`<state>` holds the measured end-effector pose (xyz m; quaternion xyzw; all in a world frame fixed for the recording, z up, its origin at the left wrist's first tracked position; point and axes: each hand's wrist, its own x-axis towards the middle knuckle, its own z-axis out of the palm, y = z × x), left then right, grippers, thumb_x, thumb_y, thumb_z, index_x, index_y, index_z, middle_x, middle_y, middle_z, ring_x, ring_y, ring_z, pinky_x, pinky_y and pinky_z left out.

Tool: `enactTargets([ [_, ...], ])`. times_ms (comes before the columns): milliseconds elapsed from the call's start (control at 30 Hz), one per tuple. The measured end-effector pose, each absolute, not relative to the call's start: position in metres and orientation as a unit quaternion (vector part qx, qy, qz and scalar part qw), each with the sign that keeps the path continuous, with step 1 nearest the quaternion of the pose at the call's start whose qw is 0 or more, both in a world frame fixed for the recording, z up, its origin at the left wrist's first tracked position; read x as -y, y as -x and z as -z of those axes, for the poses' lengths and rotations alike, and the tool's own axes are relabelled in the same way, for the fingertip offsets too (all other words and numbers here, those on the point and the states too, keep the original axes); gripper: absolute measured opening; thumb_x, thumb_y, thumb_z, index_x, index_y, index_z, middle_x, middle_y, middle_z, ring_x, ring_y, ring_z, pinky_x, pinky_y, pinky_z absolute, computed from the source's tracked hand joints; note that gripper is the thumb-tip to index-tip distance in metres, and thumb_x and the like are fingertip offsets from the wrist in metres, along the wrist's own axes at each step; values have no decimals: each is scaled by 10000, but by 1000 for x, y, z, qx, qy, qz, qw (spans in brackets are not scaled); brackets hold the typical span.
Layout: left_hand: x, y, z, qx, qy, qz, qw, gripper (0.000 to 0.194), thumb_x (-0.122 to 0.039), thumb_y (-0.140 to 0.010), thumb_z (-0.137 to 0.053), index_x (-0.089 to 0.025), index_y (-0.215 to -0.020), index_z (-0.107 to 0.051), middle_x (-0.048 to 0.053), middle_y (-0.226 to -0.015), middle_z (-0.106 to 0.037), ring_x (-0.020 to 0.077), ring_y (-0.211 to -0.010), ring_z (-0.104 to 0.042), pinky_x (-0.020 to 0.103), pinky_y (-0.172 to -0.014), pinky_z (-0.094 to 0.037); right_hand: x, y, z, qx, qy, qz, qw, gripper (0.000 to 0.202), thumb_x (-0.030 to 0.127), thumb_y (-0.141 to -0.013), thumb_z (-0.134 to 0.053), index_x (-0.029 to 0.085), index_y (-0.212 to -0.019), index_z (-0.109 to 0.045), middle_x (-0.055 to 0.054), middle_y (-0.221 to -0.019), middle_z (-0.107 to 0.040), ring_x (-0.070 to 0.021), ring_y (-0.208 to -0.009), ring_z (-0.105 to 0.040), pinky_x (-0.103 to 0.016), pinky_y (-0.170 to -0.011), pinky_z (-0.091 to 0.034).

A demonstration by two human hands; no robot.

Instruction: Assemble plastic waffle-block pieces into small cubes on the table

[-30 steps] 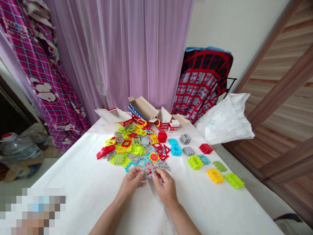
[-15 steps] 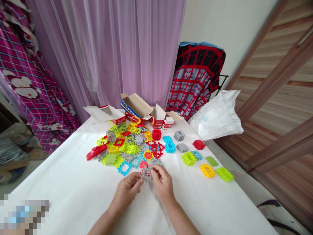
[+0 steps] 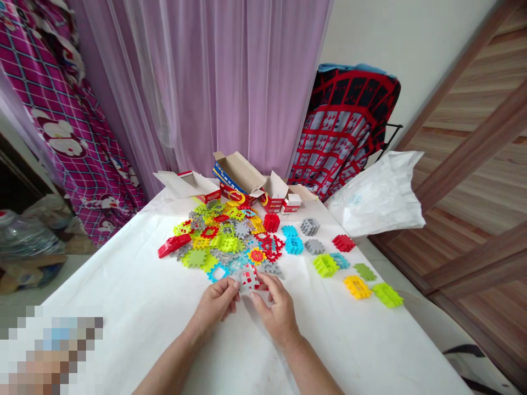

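Just past the near edge of the pile, my left hand (image 3: 217, 300) pinches a small grey toy building piece (image 3: 244, 278) with window-like openings. Red shows through those openings; I cannot tell if it is a second piece joined on or lying behind. My right hand (image 3: 278, 307) is on the piece's other side, its index fingertip at the right edge and the thumb apart below. Beyond lies a pile of notched plastic building pieces, including a blue square frame (image 3: 212, 274), a yellow gear with a red centre (image 3: 257, 255) and a green plate (image 3: 196, 258).
Sorted stacks stand on the right: yellow pieces (image 3: 357, 287), lime pieces (image 3: 388, 295), grey pieces (image 3: 310, 226) and red pieces (image 3: 343, 243). Opened cardboard boxes (image 3: 239, 170) line the back edge. A white bag (image 3: 379, 197) leans at the back right. A red toy part (image 3: 174, 246) lies left.
The view has shifted slightly, moving the scene right. My right thumb has come away from the grey piece and the right fingers have spread. More red shows through the piece.
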<state>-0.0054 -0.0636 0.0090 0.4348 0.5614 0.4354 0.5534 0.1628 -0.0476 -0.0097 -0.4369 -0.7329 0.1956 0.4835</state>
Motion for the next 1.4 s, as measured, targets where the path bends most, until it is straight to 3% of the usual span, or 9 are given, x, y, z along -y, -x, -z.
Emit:
enactTargets([
  [433,62,3,-4,-554,-452,-427,553,596,-802,-601,-561,-212,-578,-481,-90,-390,-403,55,-358,-290,195,-381,-197,48,-160,16,742,459,-145,468,327,265,-830,-574,194,-1147,-612,-78,-982,-687,-158,-762,-633,-273,-682,-544],
  [733,61,1,-3,-548,-478,-424,541,582,-784,-603,-570,-210,-560,-482,-89,-392,-400,61,-378,-299,207,-411,-214,54,-156,17,744,491,-78,446,434,287,-727,-661,176,-1142,-595,-86,-1014,-679,-202,-876,-637,-323,-791,-539],
  [867,62,1,-2,-543,-485,-425,537,556,-751,-627,-582,-199,-592,-520,-89,-428,-413,62,-392,-338,205,-427,-258,54,-157,15,743,508,-69,429,409,296,-729,-639,175,-1118,-605,-74,-975,-679,-188,-831,-632,-302,-759,-528],
  [1033,62,2,0,-534,-491,-434,535,571,-720,-664,-578,-175,-820,-652,-80,-536,-470,65,-403,-405,206,-420,-315,44,-178,13,708,568,-58,414,363,364,-760,-609,176,-1070,-628,-34,-856,-662,-141,-669,-586,-261,-675,-486],
  [1100,63,1,0,-535,-495,-434,530,559,-713,-676,-572,-171,-791,-653,-74,-543,-473,62,-401,-410,205,-418,-322,39,-188,13,689,599,-57,404,368,399,-773,-595,177,-1064,-637,-16,-806,-645,-123,-614,-556,-244,-635,-457],
  [1233,65,0,-2,-540,-507,-427,519,535,-697,-682,-571,-170,-740,-641,-68,-540,-474,62,-410,-415,206,-433,-334,30,-205,12,659,660,-56,355,381,438,-773,-585,198,-1061,-652,0,-793,-640,-118,-607,-550,-241,-632,-423],
  [1400,66,-1,-4,-547,-509,-415,519,539,-697,-669,-567,-170,-751,-644,-65,-545,-478,68,-415,-420,215,-442,-344,27,-222,1,607,755,-40,247,356,447,-785,-589,230,-1059,-657,-13,-903,-675,-181,-812,-624,-262,-675,-412],
])
